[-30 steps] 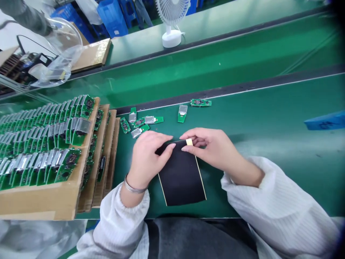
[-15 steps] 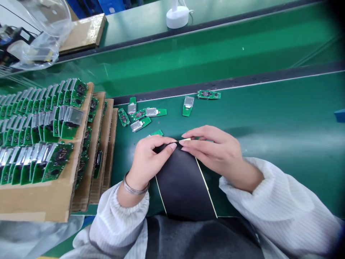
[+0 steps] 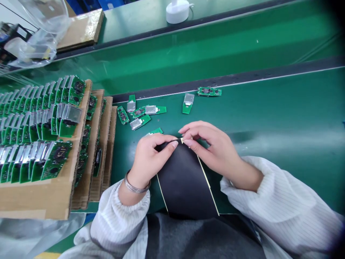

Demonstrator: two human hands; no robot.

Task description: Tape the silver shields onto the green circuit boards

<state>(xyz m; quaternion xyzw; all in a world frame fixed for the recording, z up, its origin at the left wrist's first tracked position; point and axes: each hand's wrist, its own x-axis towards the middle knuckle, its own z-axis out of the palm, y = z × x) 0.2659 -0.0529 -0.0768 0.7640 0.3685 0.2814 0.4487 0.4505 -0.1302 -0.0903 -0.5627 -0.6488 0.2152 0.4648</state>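
Observation:
A black sheet (image 3: 188, 180) with pale yellow edges, like adhesive sheet on backing paper, slopes from the bench toward my body. My left hand (image 3: 152, 156) pinches its far edge between thumb and fingers. At the same edge, just to the right, my right hand (image 3: 212, 145) has thumb and fingertips closed on the sheet's corner, where a small bit of the pale backing shows. Whether a separate piece lies between those fingertips is too small to tell. Just beyond my left hand lies a partly hidden green circuit board (image 3: 156, 131).
Cardboard holders (image 3: 54, 196) on the left carry rows of upright circuit boards (image 3: 58, 158). Several loose boards (image 3: 140, 122) lie beyond my hands, with another board (image 3: 209, 91) by the dark ledge. A white round base (image 3: 177, 12) and a cardboard piece (image 3: 81, 30) stand on the shelf.
My right hand's fingers have curled in and its thumb has shifted at the corner, and more pale backing shows beside the left thumb. The left hand keeps its pinch. The view has shifted slightly.

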